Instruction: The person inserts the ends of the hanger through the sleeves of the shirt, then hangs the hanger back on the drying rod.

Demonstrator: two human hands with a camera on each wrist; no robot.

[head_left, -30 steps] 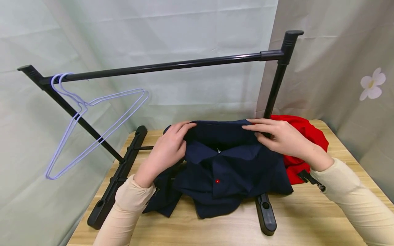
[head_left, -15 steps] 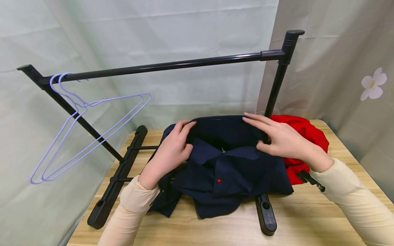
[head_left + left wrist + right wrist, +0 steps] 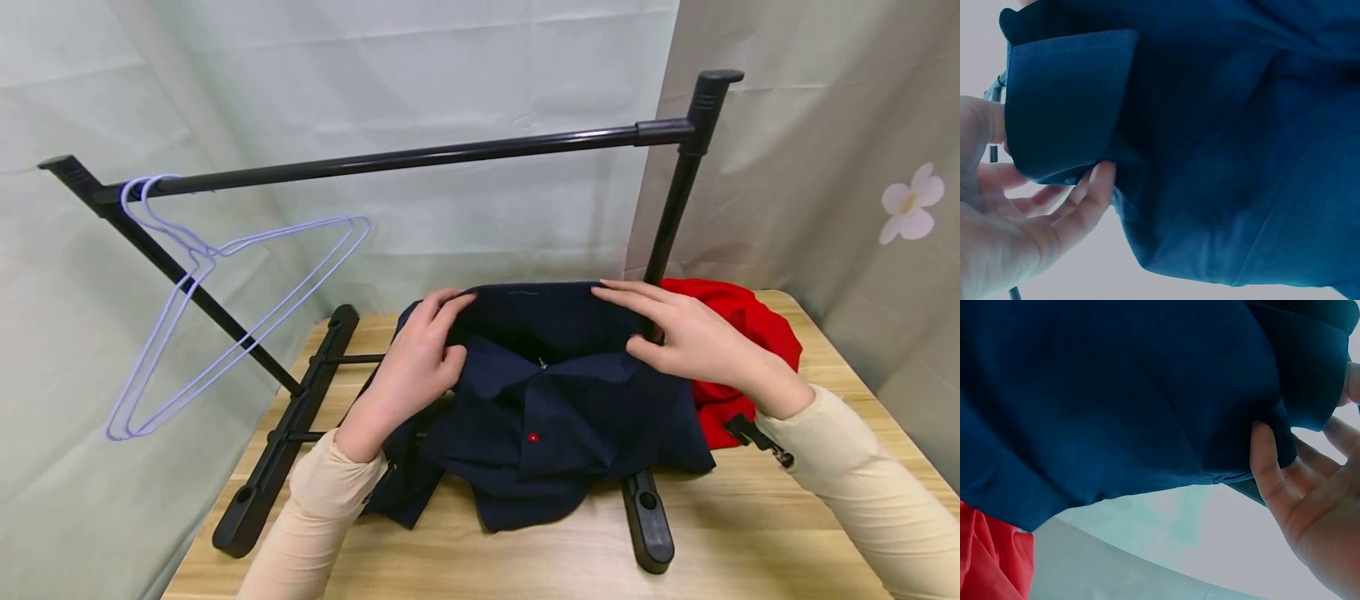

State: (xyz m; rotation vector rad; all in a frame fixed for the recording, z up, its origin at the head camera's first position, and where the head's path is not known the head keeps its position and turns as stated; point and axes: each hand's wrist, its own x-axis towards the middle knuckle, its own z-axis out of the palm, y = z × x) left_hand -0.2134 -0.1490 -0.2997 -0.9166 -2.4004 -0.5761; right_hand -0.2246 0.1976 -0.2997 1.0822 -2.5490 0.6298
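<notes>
A navy shirt with a red button lies bunched over the base of a black clothes rack, its collar raised and spread apart. My left hand holds the collar's left end; in the left wrist view, thumb and fingers lie on either side of the cloth. At the opposite end, my right hand holds the collar, fingertips at its upper edge. The right wrist view has one finger against the outside of the navy cloth. Part of the left sleeve is hidden behind my left arm.
Two lilac wire hangers hang at the left end of the rack's bar. A red garment lies behind my right forearm, with a black clip beside the cuff. The rack's feet stand on the wooden table.
Both hands have raised the collar slightly and its opening has widened. My left forearm has shifted a little right, and the right thumb has moved lower. The hangers have swung.
</notes>
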